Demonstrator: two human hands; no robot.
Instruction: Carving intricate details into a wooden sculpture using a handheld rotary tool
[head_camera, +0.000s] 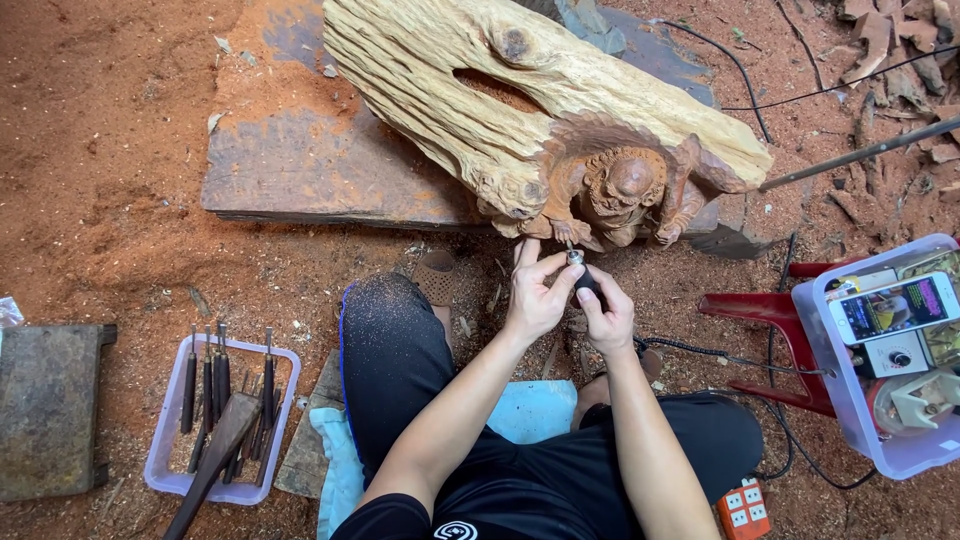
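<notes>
A large pale log (520, 100) lies on a dark slab, with a carved reddish figure (622, 192) at its lower end. My right hand (608, 315) grips a black rotary handpiece (585, 280) just below the figure. My left hand (535, 295) pinches the metal tip (575, 257) of that handpiece with thumb and fingers. A black cable (700, 350) runs from the tool off to the right.
A clear tray of chisels (222, 420) and a mallet sit at lower left, beside a dark box (48, 410). A plastic bin (890, 350) with a phone and a controller stands at right on a red stool. An orange power strip (742, 508) lies by my knee. Sawdust covers the ground.
</notes>
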